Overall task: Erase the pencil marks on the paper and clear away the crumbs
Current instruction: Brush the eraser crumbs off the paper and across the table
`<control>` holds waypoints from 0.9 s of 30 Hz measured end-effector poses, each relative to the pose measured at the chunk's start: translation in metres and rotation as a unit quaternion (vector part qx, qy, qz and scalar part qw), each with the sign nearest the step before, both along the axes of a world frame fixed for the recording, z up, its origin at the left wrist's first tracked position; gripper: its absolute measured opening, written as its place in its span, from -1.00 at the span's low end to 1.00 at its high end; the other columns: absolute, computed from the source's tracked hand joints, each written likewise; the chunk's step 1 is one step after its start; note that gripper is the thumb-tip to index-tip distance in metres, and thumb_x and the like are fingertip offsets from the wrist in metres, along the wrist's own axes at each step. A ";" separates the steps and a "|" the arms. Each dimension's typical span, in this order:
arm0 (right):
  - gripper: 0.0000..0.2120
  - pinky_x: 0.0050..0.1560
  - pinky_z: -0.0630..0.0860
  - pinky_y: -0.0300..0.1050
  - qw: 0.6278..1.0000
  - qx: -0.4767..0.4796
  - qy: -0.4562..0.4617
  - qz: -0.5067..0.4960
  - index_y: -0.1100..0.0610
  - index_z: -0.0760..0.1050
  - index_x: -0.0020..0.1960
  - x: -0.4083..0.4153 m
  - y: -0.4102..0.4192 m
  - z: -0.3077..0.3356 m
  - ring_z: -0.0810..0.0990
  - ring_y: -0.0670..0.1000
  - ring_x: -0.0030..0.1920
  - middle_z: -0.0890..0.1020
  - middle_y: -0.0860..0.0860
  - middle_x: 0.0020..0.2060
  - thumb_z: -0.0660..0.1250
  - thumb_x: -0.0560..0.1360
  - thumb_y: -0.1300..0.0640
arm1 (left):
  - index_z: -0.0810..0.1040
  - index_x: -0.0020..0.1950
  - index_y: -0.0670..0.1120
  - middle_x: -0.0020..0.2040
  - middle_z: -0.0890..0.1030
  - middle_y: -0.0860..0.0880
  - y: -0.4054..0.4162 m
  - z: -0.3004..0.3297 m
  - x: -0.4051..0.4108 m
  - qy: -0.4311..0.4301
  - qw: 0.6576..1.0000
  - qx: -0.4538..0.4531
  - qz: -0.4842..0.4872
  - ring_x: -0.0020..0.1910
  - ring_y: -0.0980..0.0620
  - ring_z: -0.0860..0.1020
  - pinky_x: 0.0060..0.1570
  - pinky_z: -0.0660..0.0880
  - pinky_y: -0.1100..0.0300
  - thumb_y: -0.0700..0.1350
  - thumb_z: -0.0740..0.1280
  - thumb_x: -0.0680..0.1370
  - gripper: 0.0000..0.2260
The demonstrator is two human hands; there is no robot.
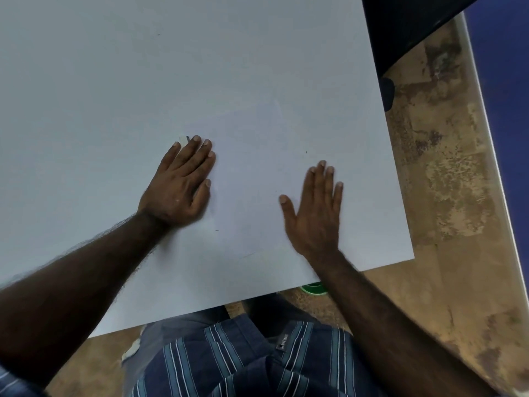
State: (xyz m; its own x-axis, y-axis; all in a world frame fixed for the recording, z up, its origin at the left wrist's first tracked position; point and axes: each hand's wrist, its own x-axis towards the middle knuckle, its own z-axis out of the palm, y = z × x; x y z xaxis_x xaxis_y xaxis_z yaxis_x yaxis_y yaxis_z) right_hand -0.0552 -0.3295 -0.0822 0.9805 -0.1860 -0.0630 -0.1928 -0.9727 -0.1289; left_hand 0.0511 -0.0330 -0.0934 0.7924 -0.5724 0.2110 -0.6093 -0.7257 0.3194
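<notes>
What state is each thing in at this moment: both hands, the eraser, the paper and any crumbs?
left hand: flat on the paper, fingers together, holding nothing
right hand: open, fingers extended, low over or on the paper, blurred
eraser: lying on the surface, partly hidden by the left fingertips
paper: flat, nearly blank, faint marks only
crumbs: a few dark specks remain

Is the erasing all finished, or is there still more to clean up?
Mostly done, it seems: the paper looks nearly blank and the eraser lies beside the left hand. In hand: both palms flat, the right hand seemingly sweeping. Left: a few dark specks near the hands.
</notes>
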 end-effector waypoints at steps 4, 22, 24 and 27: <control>-0.20 0.66 0.00 0.35 0.999 0.035 -0.016 0.012 0.33 -0.01 0.70 0.001 0.014 0.004 -0.10 0.22 0.72 -0.03 0.26 0.71 0.01 0.75 -0.27 | 0.36 0.58 -0.22 0.63 0.28 -0.15 -0.001 0.001 -0.001 0.002 1.000 0.003 0.001 0.65 -0.14 0.16 0.54 0.20 -0.27 -0.11 0.18 0.65 -0.51; -0.18 0.69 -0.04 0.28 0.994 -0.005 0.051 0.100 0.25 -0.14 0.73 -0.035 -0.026 0.010 -0.19 0.15 0.73 -0.15 0.18 0.72 -0.08 0.73 -0.33 | 0.35 0.59 -0.21 0.63 0.27 -0.13 0.000 0.001 0.000 -0.001 1.000 0.002 -0.001 0.66 -0.13 0.15 0.54 0.19 -0.27 -0.10 0.18 0.66 -0.51; -0.20 0.69 -0.01 0.27 0.996 0.013 0.038 0.077 0.25 -0.09 0.73 -0.040 -0.031 0.012 -0.15 0.14 0.73 -0.10 0.17 0.73 -0.06 0.74 -0.30 | 0.33 0.60 -0.21 0.64 0.25 -0.13 0.000 0.002 -0.001 0.002 1.000 0.006 -0.001 0.66 -0.13 0.13 0.55 0.18 -0.26 -0.10 0.17 0.67 -0.51; -0.25 0.70 0.01 0.24 0.996 0.042 0.009 0.083 0.27 0.00 0.72 -0.047 -0.029 0.018 -0.08 0.13 0.73 -0.01 0.17 0.72 -0.02 0.76 -0.25 | 0.32 0.61 -0.21 0.65 0.24 -0.13 0.000 0.004 -0.002 0.009 1.000 0.008 -0.003 0.67 -0.14 0.10 0.56 0.16 -0.27 -0.09 0.16 0.67 -0.50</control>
